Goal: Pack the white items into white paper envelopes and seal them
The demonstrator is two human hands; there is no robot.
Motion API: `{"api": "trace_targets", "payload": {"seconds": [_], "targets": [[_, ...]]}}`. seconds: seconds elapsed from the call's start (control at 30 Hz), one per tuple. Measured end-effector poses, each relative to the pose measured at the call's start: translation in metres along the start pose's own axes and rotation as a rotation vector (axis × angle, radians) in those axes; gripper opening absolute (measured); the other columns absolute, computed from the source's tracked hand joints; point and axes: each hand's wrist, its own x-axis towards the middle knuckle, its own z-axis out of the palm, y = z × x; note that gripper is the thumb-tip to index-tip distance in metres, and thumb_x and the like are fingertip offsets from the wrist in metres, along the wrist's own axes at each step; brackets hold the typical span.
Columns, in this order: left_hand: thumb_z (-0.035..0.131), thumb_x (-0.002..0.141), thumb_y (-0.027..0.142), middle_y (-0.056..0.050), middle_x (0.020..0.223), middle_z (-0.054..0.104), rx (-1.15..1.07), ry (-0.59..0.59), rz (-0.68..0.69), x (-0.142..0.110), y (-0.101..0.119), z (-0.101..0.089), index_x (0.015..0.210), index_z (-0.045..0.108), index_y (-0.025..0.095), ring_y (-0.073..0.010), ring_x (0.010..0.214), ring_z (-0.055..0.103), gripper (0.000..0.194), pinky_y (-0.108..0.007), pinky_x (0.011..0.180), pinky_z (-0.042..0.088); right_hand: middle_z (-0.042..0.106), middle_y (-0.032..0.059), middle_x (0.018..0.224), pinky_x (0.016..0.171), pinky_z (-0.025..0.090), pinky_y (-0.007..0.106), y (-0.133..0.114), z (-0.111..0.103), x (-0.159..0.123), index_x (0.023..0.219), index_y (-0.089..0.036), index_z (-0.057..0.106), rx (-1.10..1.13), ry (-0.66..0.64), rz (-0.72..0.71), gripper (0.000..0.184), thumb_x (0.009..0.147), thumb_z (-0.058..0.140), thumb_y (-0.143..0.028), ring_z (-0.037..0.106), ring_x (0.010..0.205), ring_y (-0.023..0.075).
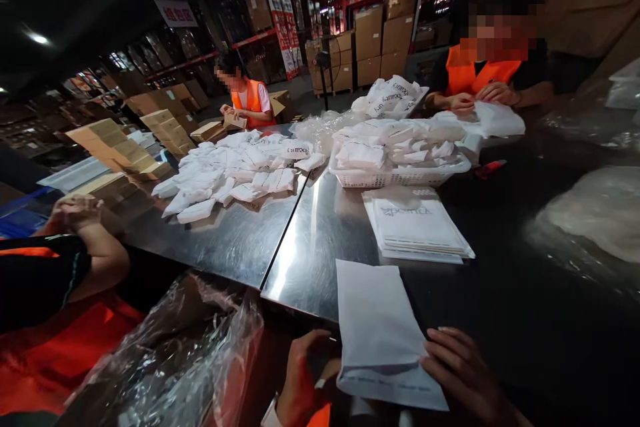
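Observation:
A white mailing bag [377,313] lies at the near edge of the steel table, its flap end towards me. My right hand [463,367] has its fingers closed on the bag's right edge; the thumb is hidden. Just left of the bag is my left hand [303,373], index finger and thumb curved apart, with nothing visible between them. Beyond the bag rests a stack of flat white printed bags [415,223]. Behind that stack, a white plastic basket [390,179] is heaped with filled white packets.
A large pile of white packets [245,167] covers the table's left part. Clear plastic film [175,353] lines a box below left. A co-worker's clasped hands [80,210] are at left. Another person [483,73] handles a packet opposite; a third [250,100] holds a small carton.

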Motion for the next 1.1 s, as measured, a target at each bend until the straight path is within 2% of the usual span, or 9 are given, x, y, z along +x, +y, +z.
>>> {"api": "trace_targets", "payload": {"seconds": [0.2,0.3,0.47,0.63,0.73,0.8,0.9,1.0,1.1], "targets": [[0.049,0.093,0.019,-0.011,0.126,0.064,0.582,0.170,0.586,0.041,0.018,-0.004,0.123,0.059,0.023,-0.0272,0.118,0.061,0.031,-0.045,0.099,0.052,0.065,0.0104,0.123,0.094,0.054,0.037,0.013,0.005,0.008,0.128,-0.025,0.053,-0.003,0.022,0.006,0.034,0.095,0.044,-0.020,0.049,0.130,0.0214],[0.054,0.091,0.013,-0.010,0.142,0.053,0.757,-0.044,0.887,0.081,0.044,0.001,0.124,0.059,0.025,-0.0269,0.137,0.042,0.035,-0.052,0.111,0.039,0.064,0.0087,0.127,0.101,0.049,0.046,0.025,0.007,0.029,0.123,-0.025,0.056,-0.068,-0.044,-0.101,0.041,0.088,0.049,-0.005,0.043,0.135,0.0238],[0.051,0.095,0.017,-0.003,0.141,0.056,0.749,-0.465,1.112,0.111,0.067,0.013,0.127,0.058,0.025,-0.0216,0.143,0.032,0.033,-0.050,0.120,0.022,0.064,0.0097,0.128,0.109,0.041,0.046,0.021,0.007,0.047,0.120,-0.021,0.063,-0.068,-0.179,-0.161,0.029,0.097,0.046,-0.016,0.041,0.136,0.0219],[0.031,0.100,0.023,-0.010,0.129,0.064,0.410,-0.673,0.943,0.098,0.087,0.009,0.131,0.054,0.017,-0.0203,0.127,0.053,0.039,-0.045,0.116,0.032,0.064,0.0091,0.128,0.109,0.041,0.051,0.010,-0.020,0.054,0.129,-0.025,0.059,0.249,-0.188,0.043,0.042,0.103,0.027,-0.035,0.051,0.128,0.0218],[0.020,0.102,0.039,-0.011,0.095,0.071,0.294,-0.488,0.724,0.096,0.104,0.009,0.103,0.065,0.015,-0.0210,0.086,0.065,0.050,-0.036,0.083,0.053,0.067,0.0085,0.122,0.104,0.048,0.046,0.017,-0.045,0.072,0.131,-0.025,0.058,0.390,-0.178,0.246,0.042,0.102,0.030,-0.037,0.058,0.121,0.0230],[0.016,0.102,0.043,-0.004,0.064,0.059,0.278,-0.362,0.635,0.103,0.115,0.015,0.075,0.061,0.018,-0.0160,0.057,0.052,0.058,-0.029,0.056,0.047,0.069,0.0102,0.117,0.095,0.055,0.041,0.025,-0.057,0.088,0.120,-0.022,0.067,0.349,-0.166,0.381,0.040,0.100,0.038,-0.040,0.063,0.113,0.0259],[0.013,0.103,0.041,0.002,0.052,0.042,0.269,-0.311,0.605,0.120,0.129,0.024,0.062,0.049,0.020,-0.0123,0.046,0.034,0.058,-0.027,0.046,0.035,0.072,0.0115,0.107,0.079,0.062,0.038,0.034,-0.064,0.106,0.100,-0.019,0.075,0.229,-0.104,0.530,0.045,0.098,0.038,-0.045,0.071,0.094,0.0272],[0.017,0.102,0.042,0.000,0.056,0.049,0.273,-0.370,0.666,0.137,0.135,0.029,0.067,0.053,0.020,-0.0139,0.051,0.044,0.056,-0.028,0.054,0.043,0.074,0.0098,0.104,0.078,0.062,0.036,0.038,-0.062,0.106,0.092,-0.020,0.073,0.119,0.027,0.452,0.037,0.098,0.041,-0.037,0.071,0.093,0.0254],[0.021,0.100,0.040,-0.010,0.089,0.070,0.286,-0.549,0.798,0.143,0.120,0.032,0.097,0.064,0.017,-0.0213,0.088,0.065,0.049,-0.037,0.085,0.051,0.073,0.0058,0.109,0.098,0.053,0.043,0.042,-0.057,0.081,0.114,-0.025,0.065,0.132,0.037,0.165,0.029,0.098,0.041,-0.027,0.066,0.108,0.0230]]}}
